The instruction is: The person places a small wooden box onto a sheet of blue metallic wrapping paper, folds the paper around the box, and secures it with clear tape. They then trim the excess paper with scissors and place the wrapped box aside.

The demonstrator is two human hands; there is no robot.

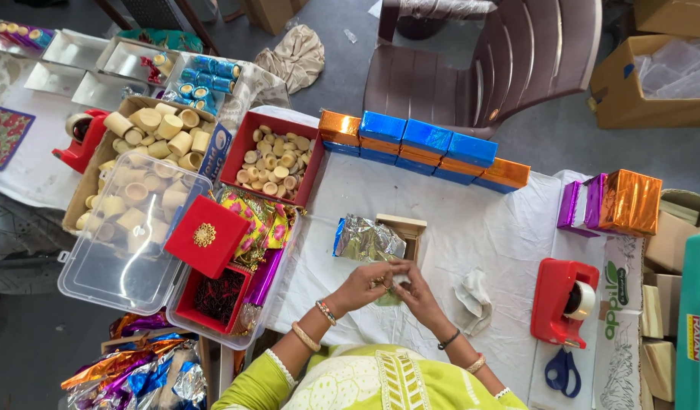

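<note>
Both hands meet at the middle of the white surface [479, 228]: the left hand [363, 285] and right hand [418, 292] are closed with fingertips pinching one small item [391, 282], too small to identify. A crumpled silver foil sheet [367, 240] and small wooden box [407, 230] lie just beyond at twelve o'clock; a red tape dispenser [564, 301] sits at three o'clock.

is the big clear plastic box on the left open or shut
Open: its clear lid lies flipped out beside the clear box, exposing the contents.

Blue and orange foil boxes [422, 148] line a white tablecloth [486, 228]; a red tape dispenser [564, 302] sits above blue-handled scissors [562, 372]. A red lid [206, 236] bears a gold ornament, beside silver foil [367, 240] and a yellow-green patterned sleeve [262, 383].
</note>
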